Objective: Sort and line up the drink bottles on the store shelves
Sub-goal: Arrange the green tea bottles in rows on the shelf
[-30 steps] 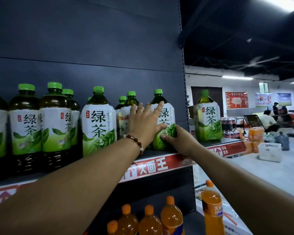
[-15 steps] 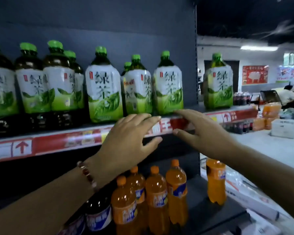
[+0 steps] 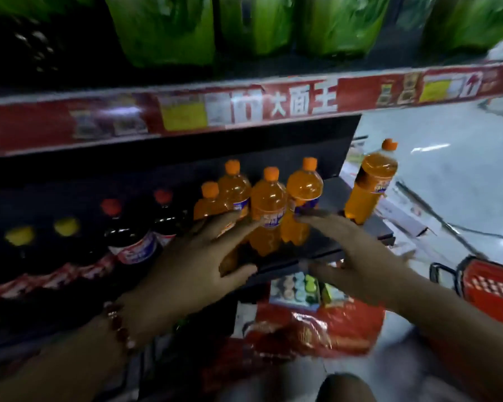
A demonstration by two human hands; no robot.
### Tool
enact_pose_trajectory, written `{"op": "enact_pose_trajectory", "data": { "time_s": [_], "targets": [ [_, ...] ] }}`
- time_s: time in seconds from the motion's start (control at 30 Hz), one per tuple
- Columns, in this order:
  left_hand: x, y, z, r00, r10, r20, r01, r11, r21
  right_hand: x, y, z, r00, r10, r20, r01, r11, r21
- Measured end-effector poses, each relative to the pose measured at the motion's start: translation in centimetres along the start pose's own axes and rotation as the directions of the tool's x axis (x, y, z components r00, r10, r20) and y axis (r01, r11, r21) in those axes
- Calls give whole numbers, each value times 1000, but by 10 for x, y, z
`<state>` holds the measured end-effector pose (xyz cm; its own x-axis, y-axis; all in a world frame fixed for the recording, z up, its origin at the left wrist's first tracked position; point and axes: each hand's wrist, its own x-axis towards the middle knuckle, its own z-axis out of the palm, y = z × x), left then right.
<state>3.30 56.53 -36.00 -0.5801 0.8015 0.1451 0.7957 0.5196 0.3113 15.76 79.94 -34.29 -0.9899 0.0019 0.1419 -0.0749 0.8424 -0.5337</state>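
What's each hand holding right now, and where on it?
Nothing gripped. Left hand and right hand are spread open on either side of the orange soda bottles; whether fingertips touch them cannot be told.

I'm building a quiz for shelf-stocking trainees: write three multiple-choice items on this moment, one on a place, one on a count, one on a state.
1. Where does the lone orange soda bottle stand?
A. at the right end of the lower shelf, apart from the cluster
B. on the upper shelf
C. in the red basket

2. How many orange-capped bottles show in the cluster of orange soda bottles?
A. two
B. four
C. seven

3. How are the left hand and right hand?
A. both fists closed
B. fingers extended, reaching at the cluster
C. both gripping a green tea bottle

Answers: 1 A, it stands alone near the shelf corner; 2 B, four orange caps sit close together; 3 B, both hands spread toward the bottles, with no clear grip visible.
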Motion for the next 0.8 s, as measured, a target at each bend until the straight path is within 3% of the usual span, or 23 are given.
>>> {"op": "enact_pose_trajectory", "data": {
  "time_s": [0.17, 0.27, 0.37, 0.5, 0.67, 0.8],
  "targets": [
    [-45, 40, -63, 960, -257, 108, 261, 965, -22, -6, -53, -33, 966, 121, 228, -126, 992, 6],
    [-77, 75, -112, 894, -432, 120, 441, 896, -60, -7, -97, -69, 925, 107, 364, -143, 987, 74],
    [-108, 102, -156, 840, -541, 49, 543, 838, -58, 1, -138, -93, 897, -15, 441, -37, 993, 110],
    [-165, 107, -198, 715, -697, -56, 689, 716, -114, 11, -193, -90, 846, -153, 511, 114, 988, 107],
    [-263, 78, -241, 557, -797, -233, 804, 588, -88, 26, -292, -46, 805, -265, 531, 236, 964, 124],
    [-363, 40, -275, 470, -847, -250, 862, 501, -74, 35, -393, 13, 770, -299, 564, 261, 954, 149]
  ]
}}
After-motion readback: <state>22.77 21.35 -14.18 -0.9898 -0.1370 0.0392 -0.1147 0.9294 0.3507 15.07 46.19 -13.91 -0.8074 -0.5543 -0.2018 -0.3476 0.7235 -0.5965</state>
